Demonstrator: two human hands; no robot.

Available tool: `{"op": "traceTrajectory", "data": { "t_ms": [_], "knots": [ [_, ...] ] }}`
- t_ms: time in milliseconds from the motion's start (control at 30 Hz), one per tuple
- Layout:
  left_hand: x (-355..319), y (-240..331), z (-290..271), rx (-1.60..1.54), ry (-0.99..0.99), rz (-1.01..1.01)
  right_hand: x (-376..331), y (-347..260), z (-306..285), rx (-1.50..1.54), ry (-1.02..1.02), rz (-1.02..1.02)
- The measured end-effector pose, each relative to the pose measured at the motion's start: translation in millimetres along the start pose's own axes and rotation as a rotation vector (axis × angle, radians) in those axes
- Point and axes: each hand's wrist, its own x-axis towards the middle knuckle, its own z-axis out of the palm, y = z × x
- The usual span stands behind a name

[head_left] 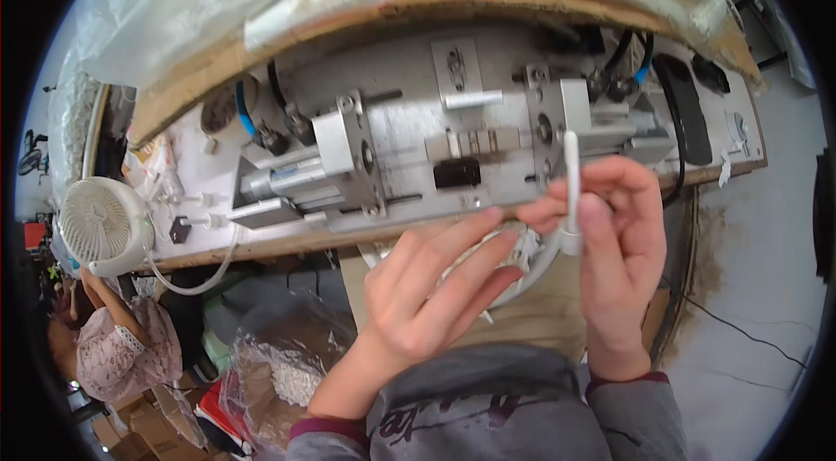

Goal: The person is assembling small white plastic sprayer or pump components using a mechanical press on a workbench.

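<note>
My right hand [625,261] is closed around a slim white plastic rod [572,187] with a wider collar at its lower end. The rod stands upright between the thumb and fingers, in front of the bench edge. To its left, my left hand [422,287] has its fingers stretched out, with the fingertips close to those of the right hand. Its thumb is hidden. Below the hands is a round white bowl [545,268] holding small white pieces [528,243], partly covered by my left fingers.
A metal fixture [470,144] sits mid-bench between two clamp-like units, the left cylinder [296,178] and the right block [575,104]. A white fan [106,226] stands at the left end. Another person [131,343] is at lower left, near a clear plastic bag [292,356] of white pieces.
</note>
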Motion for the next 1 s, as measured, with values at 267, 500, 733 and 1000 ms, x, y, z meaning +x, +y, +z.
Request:
{"op": "traceTrajectory", "data": {
  "t_ms": [267,500,733,1000],
  "knots": [
    [2,11,13,0.026,0.031,0.078,-8,25,11,-0.003,-0.169,-0.217],
    [-1,14,3,-0.008,-0.054,0.027,-16,35,-6,-0.09,-0.233,-0.283],
    [-2,-1,-20,0.086,-0.065,-0.166,-45,55,-76,-1.122,-0.628,-0.266],
    [8,-1,-10,0.394,-0.321,0.029,-80,135,-113,-1.306,-0.9,-0.29]
  ]
}}
